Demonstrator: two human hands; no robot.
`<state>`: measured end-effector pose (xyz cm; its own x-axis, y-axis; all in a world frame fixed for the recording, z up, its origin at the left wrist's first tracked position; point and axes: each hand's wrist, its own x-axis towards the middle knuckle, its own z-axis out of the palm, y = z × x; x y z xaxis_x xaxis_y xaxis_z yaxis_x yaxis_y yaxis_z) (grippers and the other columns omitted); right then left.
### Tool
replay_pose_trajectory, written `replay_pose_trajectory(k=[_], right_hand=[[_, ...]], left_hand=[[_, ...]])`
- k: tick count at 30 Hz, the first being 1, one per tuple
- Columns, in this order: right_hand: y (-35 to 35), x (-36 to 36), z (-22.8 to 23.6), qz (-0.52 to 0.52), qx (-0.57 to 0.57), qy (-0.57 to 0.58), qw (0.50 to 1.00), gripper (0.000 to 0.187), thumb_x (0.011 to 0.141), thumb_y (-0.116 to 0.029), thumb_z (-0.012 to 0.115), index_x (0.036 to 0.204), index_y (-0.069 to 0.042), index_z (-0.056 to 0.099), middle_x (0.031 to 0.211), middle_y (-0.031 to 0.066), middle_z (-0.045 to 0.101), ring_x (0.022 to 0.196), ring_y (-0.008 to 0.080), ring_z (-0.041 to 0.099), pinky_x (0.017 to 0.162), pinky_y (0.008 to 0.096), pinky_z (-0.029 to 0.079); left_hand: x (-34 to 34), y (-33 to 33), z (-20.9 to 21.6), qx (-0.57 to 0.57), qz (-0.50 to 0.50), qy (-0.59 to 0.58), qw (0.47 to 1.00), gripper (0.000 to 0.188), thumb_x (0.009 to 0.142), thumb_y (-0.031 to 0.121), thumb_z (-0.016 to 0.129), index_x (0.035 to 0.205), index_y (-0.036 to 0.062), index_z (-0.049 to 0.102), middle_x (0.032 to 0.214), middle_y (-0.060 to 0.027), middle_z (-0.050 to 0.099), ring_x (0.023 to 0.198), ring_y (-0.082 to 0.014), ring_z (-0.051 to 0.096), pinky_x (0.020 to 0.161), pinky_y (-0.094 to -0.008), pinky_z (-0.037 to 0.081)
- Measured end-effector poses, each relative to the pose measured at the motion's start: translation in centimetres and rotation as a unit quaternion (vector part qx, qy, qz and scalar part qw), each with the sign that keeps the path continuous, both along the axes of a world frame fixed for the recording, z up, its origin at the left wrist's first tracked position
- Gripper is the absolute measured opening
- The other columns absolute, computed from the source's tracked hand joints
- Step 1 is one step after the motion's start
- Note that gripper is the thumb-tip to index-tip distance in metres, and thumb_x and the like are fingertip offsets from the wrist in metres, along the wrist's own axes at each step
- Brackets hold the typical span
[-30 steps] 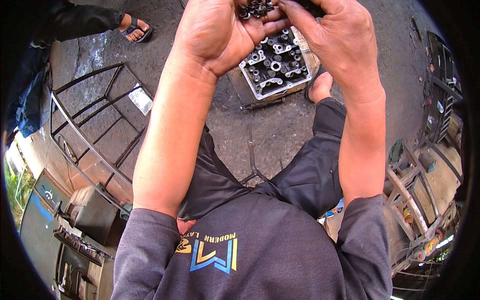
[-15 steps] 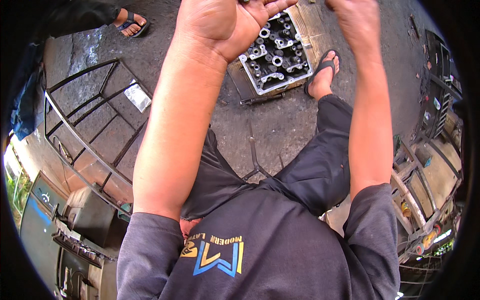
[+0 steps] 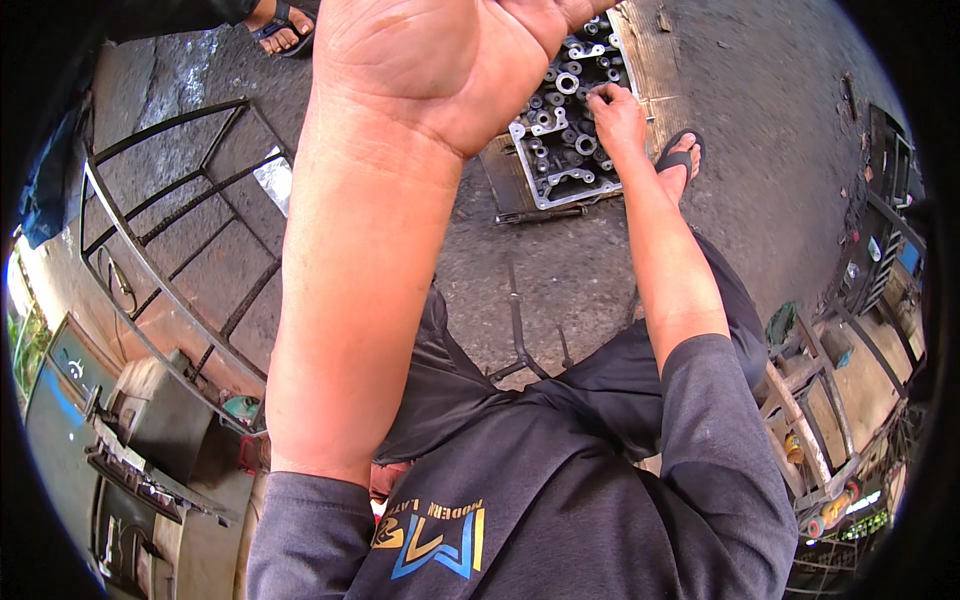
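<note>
A grey engine cylinder head (image 3: pixel 585 146), with rows of round valve parts, lies on a wooden board (image 3: pixel 655 60) ahead of me. Over its right half, my right hand (image 3: pixel 618 118) has its fingertips pinched together close to the valve parts; whatever is in the pinch is too small to make out. My left hand (image 3: pixel 430 70) is raised palm up, nearer to me and covering the head's far left part. Its palm looks bare and one finger stretches out to the right. The other fingertips are cut off by the upper edge.
A black metal frame (image 3: pixel 130 225) stands to the left, beside a white packet (image 3: pixel 272 182). Another person's sandalled foot (image 3: pixel 285 30) shows at far left. My sandalled foot (image 3: pixel 682 155) is by the board. A thin metal rod (image 3: pixel 516 312) lies between my legs.
My right hand has come down and left onto the cylinder head. My left hand has shifted slightly left and up, and the small thing seen at its fingers is out of view.
</note>
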<state>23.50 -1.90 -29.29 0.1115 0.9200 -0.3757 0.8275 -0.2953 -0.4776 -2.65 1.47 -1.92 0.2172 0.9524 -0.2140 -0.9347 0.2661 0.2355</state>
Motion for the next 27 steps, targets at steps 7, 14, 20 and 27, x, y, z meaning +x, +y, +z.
replay_pose_trajectory(k=[7, 14, 20, 27], right_hand=[[0.4, -1.0, -0.2, 0.035, 0.021, -0.067, 0.997, 0.026, 0.086, -0.032, 0.071, 0.099, -0.011, 0.078, 0.106, 0.0163, 0.073, 0.1, 0.0377, 0.069, 0.089, 0.0464, 0.054], [-0.3, -1.0, -0.5, 0.037, 0.039, -0.066, 0.996, 0.023, 0.087, -0.029, 0.067, 0.096, -0.009, 0.075, 0.105, 0.017, 0.071, 0.101, 0.0398, 0.067, 0.089, 0.0499, 0.052], [0.9, -0.9, 1.7, -0.034, 0.015, 0.002, 0.999, 0.03, 0.086, -0.031, 0.072, 0.104, -0.007, 0.076, 0.104, 0.0197, 0.072, 0.098, 0.0411, 0.069, 0.088, 0.0488, 0.053], [5.7, -3.3, 21.1, -0.037, 0.2, 0.316, 0.927, 0.009, 0.096, -0.005, 0.068, 0.102, 0.001, 0.072, 0.093, 0.0055, 0.07, 0.084, 0.0134, 0.065, 0.078, 0.0279, 0.052]], left_hand=[[0.4, -0.4, 0.5, -0.012, 0.016, 0.064, 0.998, 0.051, 0.105, 0.027, 0.043, 0.132, -0.0168, 0.047, 0.133, -0.0329, 0.058, 0.126, -0.0436, 0.06, 0.111, -0.0508, 0.051], [-0.4, -0.2, 0.1, -0.02, -0.022, 0.009, 1.0, 0.053, 0.106, 0.03, 0.042, 0.134, -0.0158, 0.047, 0.135, -0.0305, 0.059, 0.127, -0.0418, 0.06, 0.112, -0.0488, 0.05], [0.8, 0.1, 0.6, -0.074, 0.0, 0.083, 0.994, 0.056, 0.108, 0.039, 0.039, 0.129, -0.0104, 0.056, 0.127, -0.0261, 0.066, 0.116, -0.0394, 0.067, 0.105, -0.0484, 0.053], [0.9, -0.5, 1.5, -0.077, -0.046, 0.051, 0.995, 0.068, 0.109, 0.042, 0.036, 0.148, -0.0131, 0.04, 0.148, -0.0301, 0.052, 0.137, -0.0439, 0.053, 0.115, -0.0493, 0.044]])
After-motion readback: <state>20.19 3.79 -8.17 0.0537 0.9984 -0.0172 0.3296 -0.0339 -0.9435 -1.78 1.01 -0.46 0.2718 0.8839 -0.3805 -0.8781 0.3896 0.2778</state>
